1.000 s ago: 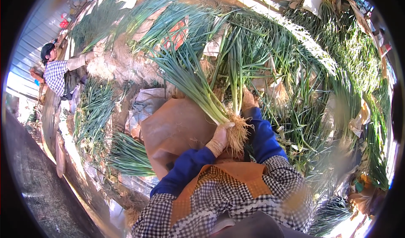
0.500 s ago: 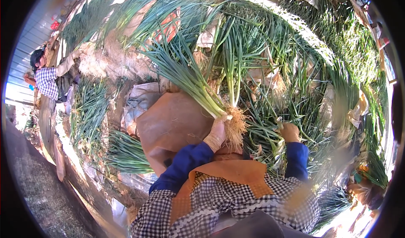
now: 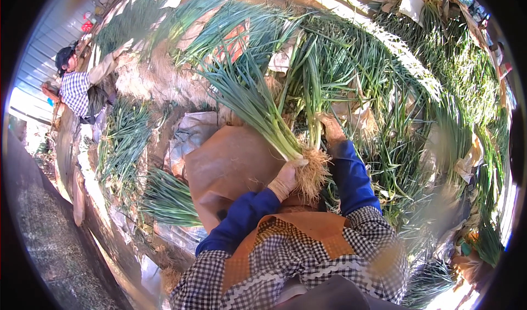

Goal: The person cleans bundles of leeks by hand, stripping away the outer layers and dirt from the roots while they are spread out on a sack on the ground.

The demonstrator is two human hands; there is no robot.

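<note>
My left hand [image 3: 285,179], in a pale glove, is closed round the white lower stems of a bunch of green onions [image 3: 269,120]. Long green leaves fan up and to the left, while shaggy tan roots [image 3: 313,172] hang beside my fingers. Some stalks of the bunch stand more upright on its right side. At those stalks is my right hand [image 3: 331,129], fingers bent in against them just above the roots; its fingertips are partly hidden. A brown sheet [image 3: 233,164] lies under and left of the bunch.
Piled green onions [image 3: 379,90] spread ahead and right, with loose leaves among them. Another heap [image 3: 167,197] lies left of the brown sheet. Root ends [image 3: 159,76] form a tan row at the far left, where another person [image 3: 77,87] in a checked top reaches out.
My right hand has moved left and forward from the loose leaves to the upright stalks. My left hand keeps its hold. The other person's arm now stretches farther forward.
</note>
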